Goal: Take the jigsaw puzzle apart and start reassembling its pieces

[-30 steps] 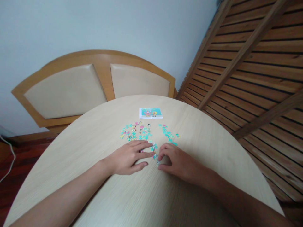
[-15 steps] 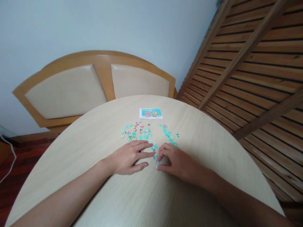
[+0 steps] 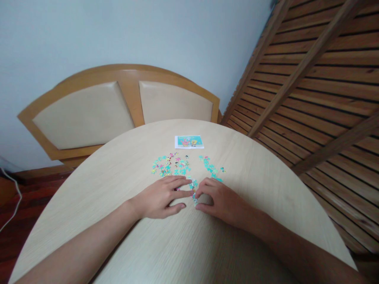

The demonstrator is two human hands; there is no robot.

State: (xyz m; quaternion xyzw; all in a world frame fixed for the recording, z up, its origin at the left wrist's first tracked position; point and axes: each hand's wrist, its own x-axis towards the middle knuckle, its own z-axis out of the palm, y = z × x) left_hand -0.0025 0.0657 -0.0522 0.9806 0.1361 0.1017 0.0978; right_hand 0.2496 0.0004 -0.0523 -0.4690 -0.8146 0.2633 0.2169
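Note:
My left hand (image 3: pixel 161 196) lies flat on the round pale wooden table (image 3: pixel 124 165), fingers stretched toward a short joined strip of puzzle pieces (image 3: pixel 194 188). My right hand (image 3: pixel 220 199) is curled on the other side of that strip, its fingertips pinching a small piece (image 3: pixel 195 201) at the strip's near end. Loose turquoise and pink puzzle pieces (image 3: pixel 171 165) are scattered just beyond my left hand, and a second small cluster (image 3: pixel 211 166) lies beyond my right hand. A small printed reference picture (image 3: pixel 189 141) lies farther back on the table.
Behind the table stands a wooden bench back (image 3: pixel 118 106) with two beige padded panels against a pale wall. A slatted wooden panel (image 3: pixel 319 86) fills the right side. A white cable (image 3: pixel 12 197) hangs at the far left above a dark red floor.
My right hand has edged slightly left, bringing its pinched piece closer to the strip. My left hand has stayed in place.

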